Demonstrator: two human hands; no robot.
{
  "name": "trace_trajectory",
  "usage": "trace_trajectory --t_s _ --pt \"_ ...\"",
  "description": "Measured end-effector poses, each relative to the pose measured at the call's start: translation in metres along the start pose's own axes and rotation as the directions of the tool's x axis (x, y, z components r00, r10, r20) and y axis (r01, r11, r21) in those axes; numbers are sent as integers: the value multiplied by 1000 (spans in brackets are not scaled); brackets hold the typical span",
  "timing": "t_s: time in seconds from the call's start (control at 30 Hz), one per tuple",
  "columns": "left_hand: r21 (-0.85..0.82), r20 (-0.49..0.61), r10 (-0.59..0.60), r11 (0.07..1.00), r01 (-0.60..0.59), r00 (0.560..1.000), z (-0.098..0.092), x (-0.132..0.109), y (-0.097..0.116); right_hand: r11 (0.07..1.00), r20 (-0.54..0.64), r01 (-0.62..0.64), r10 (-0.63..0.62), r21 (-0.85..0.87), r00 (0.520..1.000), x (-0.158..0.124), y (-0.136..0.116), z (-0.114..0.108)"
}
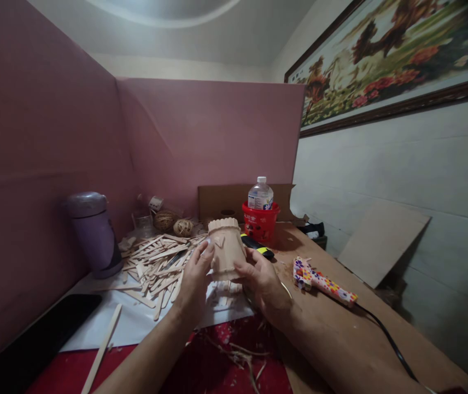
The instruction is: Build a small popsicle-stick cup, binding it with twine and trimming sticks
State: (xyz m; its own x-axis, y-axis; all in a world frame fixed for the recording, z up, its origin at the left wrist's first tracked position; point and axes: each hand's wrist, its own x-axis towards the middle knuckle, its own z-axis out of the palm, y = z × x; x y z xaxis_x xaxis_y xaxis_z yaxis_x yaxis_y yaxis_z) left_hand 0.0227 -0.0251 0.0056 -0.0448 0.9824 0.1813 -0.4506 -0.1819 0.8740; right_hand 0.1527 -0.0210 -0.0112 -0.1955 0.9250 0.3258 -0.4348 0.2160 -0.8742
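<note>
A small round pot made of wooden craft sticks (226, 245) is held upright above the table between both hands. My left hand (195, 279) grips its left side with the thumb up on the wall. My right hand (261, 280) wraps its right side and lower edge. Just behind and left of the pot lies a heap of loose craft sticks (156, 262) on white paper (135, 320).
A patterned glue gun (322, 282) with a black cord lies right of my hands. Behind stand a red bucket (259, 224) holding a water bottle (260, 195), twine balls (182, 227), a purple tumbler (92, 232). A black phone (33, 342) lies at left. Pink partition walls enclose the back.
</note>
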Motion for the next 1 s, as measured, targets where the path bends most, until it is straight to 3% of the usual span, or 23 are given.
trace_trajectory --t_s 0.13,0.33,0.47,0.6,0.8,1.0 --pt "23 86 -39 999 37 996 -1 0 0 985 61 -49 39 164 997 -1 -5 1" --pt "54 106 -120 992 115 987 1 -1 2 927 113 -116 80 356 990 2 -6 -2" --pt "47 141 -102 994 96 985 2 -3 4 910 172 -130 66 394 983 1 -5 -3" --pt "13 156 -57 998 56 986 2 -3 3 948 160 -80 31 307 987 0 -3 -2" --pt "61 135 14 998 -22 991 -1 2 -4 999 -16 42 -41 8 999 2 4 -2" --pt "-42 134 -141 988 148 981 0 -3 4 960 -2 153 -158 -235 987 -1 5 -2"
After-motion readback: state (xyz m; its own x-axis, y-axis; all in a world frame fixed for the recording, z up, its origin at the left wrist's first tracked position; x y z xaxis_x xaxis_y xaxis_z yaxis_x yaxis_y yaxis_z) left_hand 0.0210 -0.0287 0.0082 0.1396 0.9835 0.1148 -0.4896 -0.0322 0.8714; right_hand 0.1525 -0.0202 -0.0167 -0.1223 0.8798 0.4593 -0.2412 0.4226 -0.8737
